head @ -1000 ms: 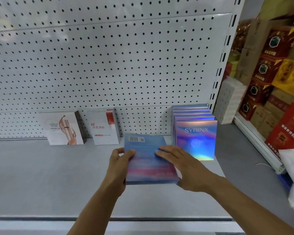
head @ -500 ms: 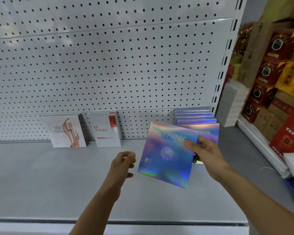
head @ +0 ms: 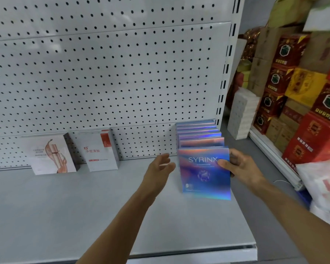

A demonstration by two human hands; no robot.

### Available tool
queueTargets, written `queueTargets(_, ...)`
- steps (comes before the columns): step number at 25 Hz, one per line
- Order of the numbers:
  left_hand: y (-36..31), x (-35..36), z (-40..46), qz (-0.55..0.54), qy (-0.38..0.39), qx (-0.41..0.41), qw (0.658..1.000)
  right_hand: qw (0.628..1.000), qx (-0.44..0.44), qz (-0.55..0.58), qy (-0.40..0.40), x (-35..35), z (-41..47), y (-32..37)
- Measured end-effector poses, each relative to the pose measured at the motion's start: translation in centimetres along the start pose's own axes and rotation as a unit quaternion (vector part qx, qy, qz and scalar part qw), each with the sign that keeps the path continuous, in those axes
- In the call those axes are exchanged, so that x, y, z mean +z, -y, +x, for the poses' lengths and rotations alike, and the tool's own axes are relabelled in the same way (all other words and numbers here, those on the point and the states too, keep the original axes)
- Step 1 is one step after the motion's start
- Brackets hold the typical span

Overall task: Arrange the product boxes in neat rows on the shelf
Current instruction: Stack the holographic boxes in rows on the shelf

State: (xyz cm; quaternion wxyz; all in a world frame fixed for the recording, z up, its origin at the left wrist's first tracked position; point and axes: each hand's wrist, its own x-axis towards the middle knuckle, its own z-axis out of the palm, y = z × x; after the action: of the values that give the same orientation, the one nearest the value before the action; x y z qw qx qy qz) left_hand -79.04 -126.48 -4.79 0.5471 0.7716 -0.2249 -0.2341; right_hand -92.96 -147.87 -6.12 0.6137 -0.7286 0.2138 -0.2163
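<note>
A holographic blue SYRINX box (head: 202, 174) stands upright at the front of a row of several matching boxes (head: 198, 133) at the right end of the grey shelf (head: 84, 206). My right hand (head: 240, 167) grips its right edge, thumb on the front face. My left hand (head: 158, 168) hovers just left of the box with relaxed fingers, holding nothing. Further left, a white box with a rose-gold picture (head: 51, 154) and a white box with a red corner (head: 100, 149) stand against the pegboard.
A perforated white back panel (head: 103, 73) rises behind the shelf. Right of the upright post, stacked red and yellow cartons (head: 297, 88) and a white stack (head: 241, 113) fill the neighbouring area. A white and red bag (head: 324, 187) lies at the far right.
The box was held flat by both hands, then lifted and tilted by my right hand alone. Now it stands upright at the front of the row. My left hand has let go.
</note>
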Motion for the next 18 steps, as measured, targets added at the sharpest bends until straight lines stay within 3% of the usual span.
queueTargets(3, -1.2, 2.0, 1.7, -0.002, 0.030, 0.026, 0.999, 0.999, -0.007, -0.007, -0.040, 0.3, 1.5, -0.9)
queueTargets(9, -2.0, 3.2, 3.0, 0.004, 0.049, 0.044, 0.998, 0.976, 0.006, -0.108, -0.191, 1.7, 4.0, -2.2)
queueTargets(14, -2.1, 3.1, 2.8, 0.042, 0.035, 0.069, 0.996, 0.972, 0.005, -0.166, -0.167, 1.7, 5.2, -2.9)
queueTargets(18, -2.7, 2.8, 2.2, 0.147, 0.028, 0.127, 0.980, 0.960, 0.039, -0.248, -0.123, 1.2, 4.2, -2.3)
